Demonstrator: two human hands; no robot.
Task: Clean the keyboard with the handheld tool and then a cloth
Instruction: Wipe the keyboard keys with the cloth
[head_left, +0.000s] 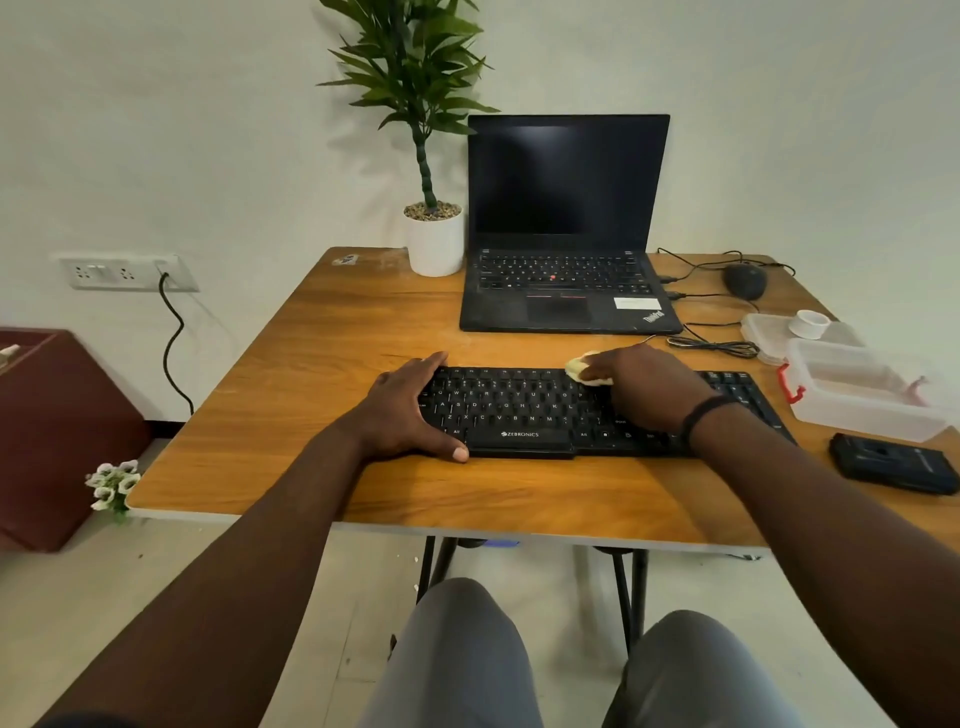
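A black keyboard (524, 410) lies across the middle of the wooden table (311, 364). My left hand (405, 410) holds its left end, fingers along the far edge and thumb on the near edge. My right hand (644, 387) rests over the keys right of centre and presses a small pale yellow cloth (584, 370) against the top row. Most of the cloth is hidden under my fingers. A black handheld device (893, 462) lies on the table at the right, near the front edge.
An open black laptop (566, 260) stands behind the keyboard, a potted plant (434, 239) to its left. A mouse (745, 280) with cables, clear plastic boxes (862, 389) and a small white cup (809, 323) sit at the right. A wall socket (124, 273) is at the left.
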